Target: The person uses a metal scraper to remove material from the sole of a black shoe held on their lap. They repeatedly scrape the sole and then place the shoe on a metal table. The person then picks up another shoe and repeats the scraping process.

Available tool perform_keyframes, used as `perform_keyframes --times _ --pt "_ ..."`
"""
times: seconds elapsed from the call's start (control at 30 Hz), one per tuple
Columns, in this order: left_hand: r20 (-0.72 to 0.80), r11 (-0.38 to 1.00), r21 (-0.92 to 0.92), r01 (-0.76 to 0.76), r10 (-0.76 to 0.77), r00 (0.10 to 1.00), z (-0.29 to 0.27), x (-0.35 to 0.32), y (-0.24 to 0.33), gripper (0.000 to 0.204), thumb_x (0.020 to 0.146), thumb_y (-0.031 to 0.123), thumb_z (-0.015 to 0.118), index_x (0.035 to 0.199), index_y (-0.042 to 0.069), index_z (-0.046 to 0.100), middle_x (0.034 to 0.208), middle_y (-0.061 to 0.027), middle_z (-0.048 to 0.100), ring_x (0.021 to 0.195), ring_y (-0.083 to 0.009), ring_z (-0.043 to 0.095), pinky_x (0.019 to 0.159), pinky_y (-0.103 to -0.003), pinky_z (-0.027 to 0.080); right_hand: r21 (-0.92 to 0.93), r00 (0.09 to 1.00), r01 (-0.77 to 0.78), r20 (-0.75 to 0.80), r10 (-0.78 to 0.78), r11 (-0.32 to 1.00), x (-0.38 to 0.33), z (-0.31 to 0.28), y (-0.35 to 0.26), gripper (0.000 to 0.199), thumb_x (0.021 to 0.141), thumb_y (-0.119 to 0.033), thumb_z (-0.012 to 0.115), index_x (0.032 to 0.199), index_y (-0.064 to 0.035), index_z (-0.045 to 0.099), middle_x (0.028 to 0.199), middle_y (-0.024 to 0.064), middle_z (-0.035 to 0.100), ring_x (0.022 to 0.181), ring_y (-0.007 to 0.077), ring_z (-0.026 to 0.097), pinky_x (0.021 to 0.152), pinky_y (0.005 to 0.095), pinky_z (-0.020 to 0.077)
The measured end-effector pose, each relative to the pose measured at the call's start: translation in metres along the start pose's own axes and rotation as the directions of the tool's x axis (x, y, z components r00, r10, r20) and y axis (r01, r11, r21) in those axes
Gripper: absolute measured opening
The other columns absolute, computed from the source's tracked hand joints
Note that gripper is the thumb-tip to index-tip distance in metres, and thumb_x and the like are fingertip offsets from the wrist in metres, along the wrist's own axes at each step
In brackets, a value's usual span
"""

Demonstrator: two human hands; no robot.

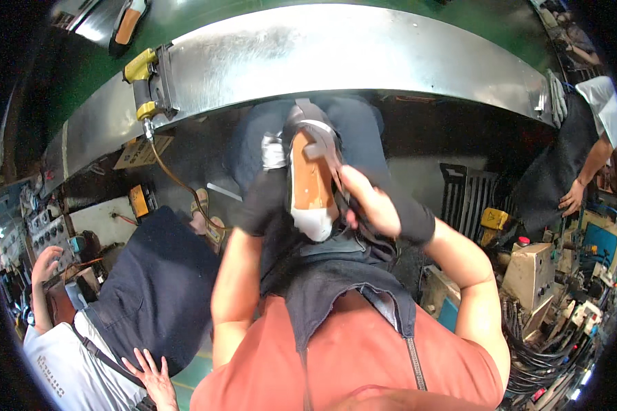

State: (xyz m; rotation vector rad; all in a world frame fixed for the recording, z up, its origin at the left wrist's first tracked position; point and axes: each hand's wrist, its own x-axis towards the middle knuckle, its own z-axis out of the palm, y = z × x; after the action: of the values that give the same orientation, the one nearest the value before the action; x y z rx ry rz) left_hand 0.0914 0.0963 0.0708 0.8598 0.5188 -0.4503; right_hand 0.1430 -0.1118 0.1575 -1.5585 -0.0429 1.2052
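A shoe on its last (312, 179) lies over my lap with its bottom up. Its tan insole (306, 182) faces me, the end near my body is white, and dark grey upper material wraps the far end. My left hand (264, 198), in a black glove with white-wrapped fingertips, grips the shoe's left side. A loose grey strap (330, 154) runs across the insole from the right edge. My right hand (376, 204), in a black fingerless glove, pinches the upper along that right edge; motion blurs the fingertips.
A shiny metal bench (363, 51) curves ahead of my knees. On its left hangs a yellow air tool (144, 82) with a hose (175, 181). Co-workers sit at left, in a dark apron (158, 288), and stand at right. Another shoe (127, 26) lies beyond the bench; machinery (528, 274) is at right.
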Motion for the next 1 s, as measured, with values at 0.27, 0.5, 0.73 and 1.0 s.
perform_keyframes --times 0.27,0.5,0.73,1.0 --pt "-0.163 0.952 0.172 -0.254 0.282 0.945 0.027 -0.023 -0.027 0.041 0.097 0.021 0.046 0.126 -0.007 0.050 0.128 -0.0210 0.056 0.110 -0.0309 0.059 0.092 -0.040 0.048 -0.001 0.988 -0.073 0.138 0.072 0.997 0.046 -0.055 0.033 0.057 0.096 -0.057 0.037 0.099 -0.0058 0.063 0.076 0.0063 0.062 0.060 0.0136 0.057 0.059 0.0276 0.0478" --pt "0.053 0.342 0.915 -0.213 0.424 0.904 0.004 -0.050 -0.064 0.068 0.078 0.012 0.057 0.140 -0.005 0.035 0.136 -0.0245 0.048 0.128 -0.0338 0.045 0.106 -0.037 0.036 -0.863 0.934 0.325 0.358 0.014 0.386 0.037 -0.056 -0.018 0.047 0.095 -0.040 0.047 0.088 0.0037 0.064 0.068 0.0234 0.059 0.058 0.0340 0.059 0.058 0.0401 0.0472" --pt "-0.064 0.999 -0.041 0.014 -0.016 0.998 0.043 -0.023 0.000 0.053 0.095 0.016 0.046 0.142 -0.002 0.030 0.129 -0.0162 0.051 0.114 -0.0276 0.056 0.102 -0.037 0.039 -0.739 0.957 0.236 0.290 -0.018 0.632 0.030 -0.061 0.011 0.056 0.098 -0.047 0.042 0.093 0.0065 0.060 0.071 0.0177 0.065 0.067 0.0249 0.069 0.058 0.0387 0.0524" --pt "-0.050 0.452 0.853 -0.260 0.567 0.822 0.002 0.034 -0.059 0.068 0.088 0.014 0.056 0.143 -0.004 0.019 0.138 -0.0271 0.040 0.128 -0.0366 0.042 0.107 -0.040 0.032 -0.921 0.935 0.349 0.328 -0.139 0.174 -0.006 -0.071 -0.059 0.046 0.094 -0.040 0.049 0.079 0.0008 0.063 0.066 0.0235 0.060 0.063 0.0389 0.063 0.058 0.0430 0.0491"
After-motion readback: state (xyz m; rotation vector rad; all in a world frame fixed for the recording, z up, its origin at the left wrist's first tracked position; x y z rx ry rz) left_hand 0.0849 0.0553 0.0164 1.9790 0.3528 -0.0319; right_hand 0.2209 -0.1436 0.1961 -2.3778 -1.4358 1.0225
